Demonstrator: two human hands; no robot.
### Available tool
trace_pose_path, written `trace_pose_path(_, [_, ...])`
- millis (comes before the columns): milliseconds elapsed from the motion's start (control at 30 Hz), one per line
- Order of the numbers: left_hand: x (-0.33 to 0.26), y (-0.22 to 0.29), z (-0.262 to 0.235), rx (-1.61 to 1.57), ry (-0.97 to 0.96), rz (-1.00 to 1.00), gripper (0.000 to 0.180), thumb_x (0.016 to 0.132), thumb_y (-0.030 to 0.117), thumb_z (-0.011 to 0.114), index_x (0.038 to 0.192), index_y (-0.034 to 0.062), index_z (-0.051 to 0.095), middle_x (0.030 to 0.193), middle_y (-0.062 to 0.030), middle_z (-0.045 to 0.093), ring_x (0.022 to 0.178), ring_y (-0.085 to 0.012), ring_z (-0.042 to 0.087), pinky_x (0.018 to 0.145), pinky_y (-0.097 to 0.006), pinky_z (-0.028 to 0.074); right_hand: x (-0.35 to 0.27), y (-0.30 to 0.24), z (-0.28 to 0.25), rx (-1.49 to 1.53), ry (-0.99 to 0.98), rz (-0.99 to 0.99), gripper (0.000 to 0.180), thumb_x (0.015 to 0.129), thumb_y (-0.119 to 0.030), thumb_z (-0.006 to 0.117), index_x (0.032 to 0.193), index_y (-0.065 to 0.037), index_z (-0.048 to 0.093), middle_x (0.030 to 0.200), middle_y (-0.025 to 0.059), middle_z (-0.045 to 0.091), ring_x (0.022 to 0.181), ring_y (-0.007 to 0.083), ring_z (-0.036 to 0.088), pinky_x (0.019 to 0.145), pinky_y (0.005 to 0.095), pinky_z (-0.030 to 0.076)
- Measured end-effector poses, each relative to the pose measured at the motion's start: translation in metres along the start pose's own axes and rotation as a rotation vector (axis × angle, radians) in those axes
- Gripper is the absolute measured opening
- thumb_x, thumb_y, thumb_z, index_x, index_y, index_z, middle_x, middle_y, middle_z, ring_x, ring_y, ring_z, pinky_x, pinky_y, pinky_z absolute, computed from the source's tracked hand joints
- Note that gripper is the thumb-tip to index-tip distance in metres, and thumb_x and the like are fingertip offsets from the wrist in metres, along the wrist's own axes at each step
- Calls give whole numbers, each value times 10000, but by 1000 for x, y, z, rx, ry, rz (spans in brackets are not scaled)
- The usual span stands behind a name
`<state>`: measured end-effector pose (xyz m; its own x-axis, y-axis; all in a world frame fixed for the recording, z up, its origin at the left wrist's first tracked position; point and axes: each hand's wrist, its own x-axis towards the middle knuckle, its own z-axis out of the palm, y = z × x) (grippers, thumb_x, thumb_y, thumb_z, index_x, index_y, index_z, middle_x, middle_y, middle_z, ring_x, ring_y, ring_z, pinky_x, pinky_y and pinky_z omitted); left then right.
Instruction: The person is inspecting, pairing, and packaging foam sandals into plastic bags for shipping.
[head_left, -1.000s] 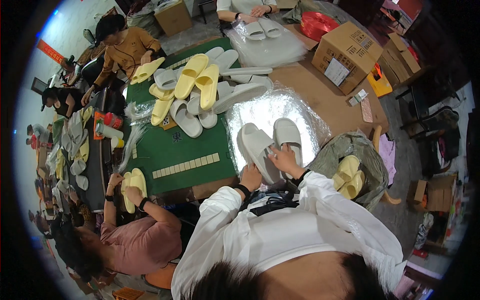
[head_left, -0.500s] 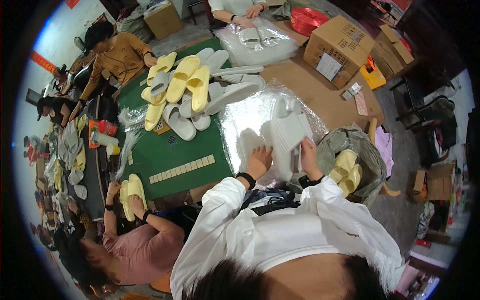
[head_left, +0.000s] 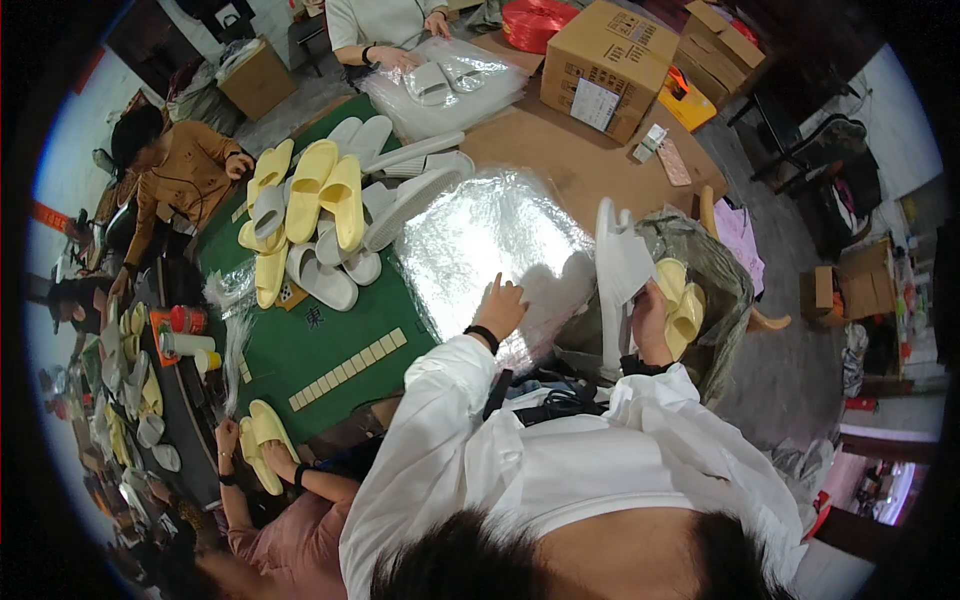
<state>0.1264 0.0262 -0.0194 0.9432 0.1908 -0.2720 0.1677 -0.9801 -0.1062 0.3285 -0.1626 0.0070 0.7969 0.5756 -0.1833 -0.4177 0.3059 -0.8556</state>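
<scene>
Head view: close to the near edge of the brown table (head_left: 565, 150), the left hand (head_left: 503, 306) holds nothing, index finger outstretched and the others loosely curled, over a stack of clear plastic sleeves (head_left: 500, 230); whether it touches them I cannot tell. The right hand (head_left: 650, 322) grips a pale grey slide sandal (head_left: 622, 270), held up between the sleeves and an olive sack (head_left: 735, 290), whose yellow slides (head_left: 683, 312) crowd it on the right; open room lies leftward over the plastic. Left of the sleeves, a green cloth (head_left: 385, 300) bears a row of tiles (head_left: 347, 370), with a pile of grey and yellow slides (head_left: 312, 185) beyond, then a cardboard carton (head_left: 615, 65); grey floor (head_left: 770, 370) runs along the right. The held sandal is tipped on edge, sole facing left, strap right, its long axis running away from the person, toe end farther off
</scene>
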Motion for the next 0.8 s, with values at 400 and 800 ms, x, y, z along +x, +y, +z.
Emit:
trace_pose_path(400, [-98, -31, 26, -223, -119, 174, 623, 750, 581, 468, 1311, 374, 292, 1347, -289, 190, 1224, -469, 217, 995, -548, 151, -16, -11, 26, 27, 102, -11, 269, 825, -117, 496, 1048, 28, 530, 988, 34, 556, 927, 122, 491, 825, 242, 350])
trace_pose_path(800, [-104, 22, 57, -260, 239, -213, 585, 779, 391, 509, 1143, -65, 469, 1244, -159, 414, 1182, -272, 344, 1001, -456, 216, -80, -26, 22, -319, -373, 344, 369, 786, -66, 535, 1137, 41, 504, 1053, 39, 567, 948, 117, 514, 860, 237, 361])
